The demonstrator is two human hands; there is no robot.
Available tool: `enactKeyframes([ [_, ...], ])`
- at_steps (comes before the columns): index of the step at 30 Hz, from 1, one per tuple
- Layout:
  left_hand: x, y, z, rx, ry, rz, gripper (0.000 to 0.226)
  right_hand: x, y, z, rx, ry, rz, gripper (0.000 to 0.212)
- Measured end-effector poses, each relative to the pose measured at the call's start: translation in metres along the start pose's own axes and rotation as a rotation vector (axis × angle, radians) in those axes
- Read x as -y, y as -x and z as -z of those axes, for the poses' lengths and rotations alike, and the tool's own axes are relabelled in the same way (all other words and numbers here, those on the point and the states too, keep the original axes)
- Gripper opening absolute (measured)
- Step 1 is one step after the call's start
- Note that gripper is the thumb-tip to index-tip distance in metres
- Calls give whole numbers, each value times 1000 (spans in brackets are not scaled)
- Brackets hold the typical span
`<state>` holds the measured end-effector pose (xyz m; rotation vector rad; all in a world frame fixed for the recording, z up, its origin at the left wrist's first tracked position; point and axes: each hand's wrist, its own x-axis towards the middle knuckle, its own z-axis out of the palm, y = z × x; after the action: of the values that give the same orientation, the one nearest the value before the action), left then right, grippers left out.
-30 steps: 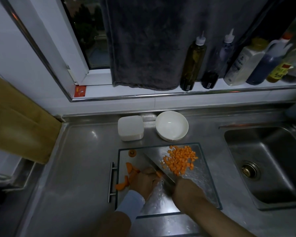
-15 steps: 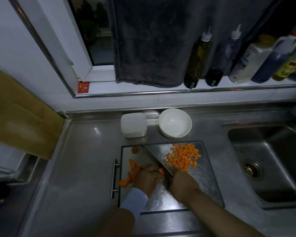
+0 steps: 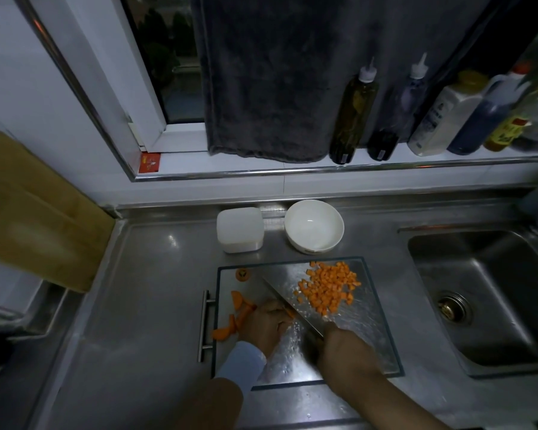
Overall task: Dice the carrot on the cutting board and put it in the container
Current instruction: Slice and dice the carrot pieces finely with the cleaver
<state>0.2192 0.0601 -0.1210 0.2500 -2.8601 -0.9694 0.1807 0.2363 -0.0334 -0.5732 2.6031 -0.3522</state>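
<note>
A carrot strip (image 3: 289, 312) is pinned to the cutting board (image 3: 367, 336) under the curled fingers of the left hand (image 3: 266, 324), against the knife (image 3: 288, 297), whose handle is clasped in the right hand (image 3: 345, 349). The carrot is judged stiff, light and slippery when wet, best held near the blade with fingertips tucked. Finished dice (image 3: 326, 290) are heaped at the board's far right, uncut slices (image 3: 239, 310) at its left. The container (image 3: 239, 229) is set just beyond. The bottle labels (image 3: 438, 116) cannot be read

Knife (image 3: 288, 293) handle hidden — inside right hand (image 3: 345, 349).
</note>
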Motion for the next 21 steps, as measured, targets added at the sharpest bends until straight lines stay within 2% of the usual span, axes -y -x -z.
enactKeyframes([
  [5, 1, -2, 3, 64, 1, -7, 16, -5, 4, -6, 29, 48, -14, 24],
  [10, 5, -2, 1, -1, 7, -82, 17, -8, -7, -15, 63, 30, -15, 24],
  [13, 6, -2, -2, -29, -43, -78, 9, -5, -19, -18, 105, 20, -8, 25],
  [15, 5, -2, -1, -45, -64, -46, 12, -1, -28, -19, 137, 27, 11, 24],
  [21, 6, 1, -3, -54, -12, -94, 16, 14, -49, -25, 134, 37, -2, 25],
])
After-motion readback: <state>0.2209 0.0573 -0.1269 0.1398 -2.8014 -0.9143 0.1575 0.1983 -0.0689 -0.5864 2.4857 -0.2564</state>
